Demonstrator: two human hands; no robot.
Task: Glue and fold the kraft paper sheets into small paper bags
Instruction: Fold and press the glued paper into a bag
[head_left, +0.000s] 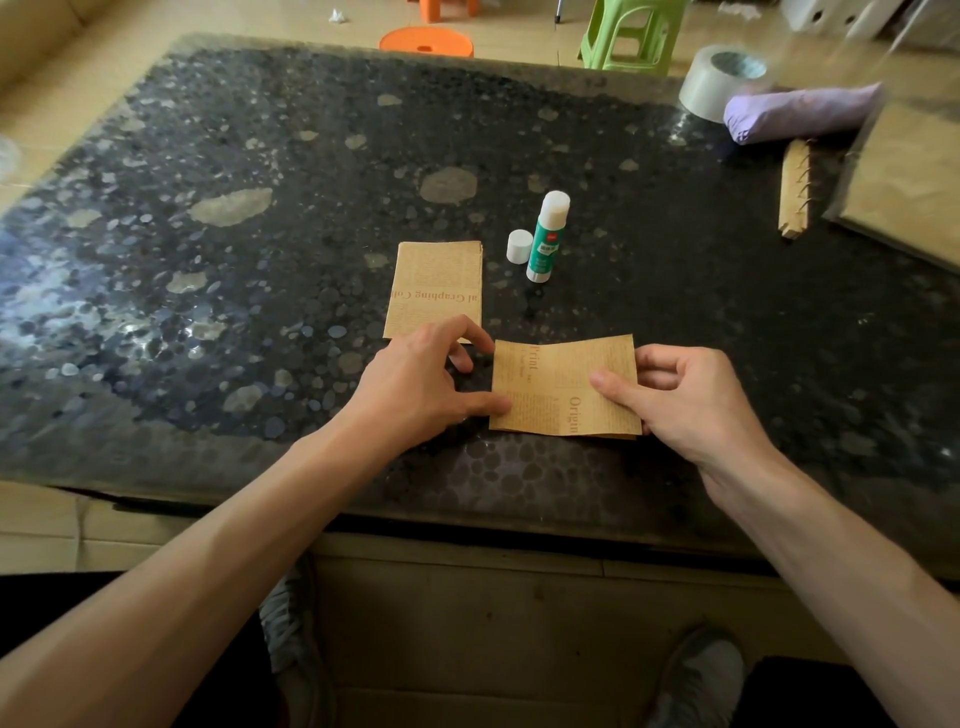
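Leftmost, only the dark pebble-patterned table (218, 270) shows, with an orange stool (426, 42) on the floor past its far edge. Nearer the middle lies a stack of kraft sheets (435, 288) printed with newspaper lettering, flat and squared up. Its near corner is hidden under the left hand (423, 384). That hand brackets the left edge of the folded sheet (550, 387): the thumb presses on its lower left corner and the curled index fingertip sits at the upper left corner. This sheet lies close to the table's near edge, just right of the stack, bowed slightly along its top. Beyond it a white cap (519, 246) stands just beside the uncapped glue stick (546, 236), which is upright with a green body. The right hand (691, 402) pinches the sheet's right edge, thumb on top and fingers curled behind. So the hands are apart, one on each side of the same piece. Far right are a tape roll (719, 78), a purple bundle (800, 111), a spiral-bound pad (795, 195) and a pile of brown paper (909, 182); a green stool (631, 31) stands behind the table.
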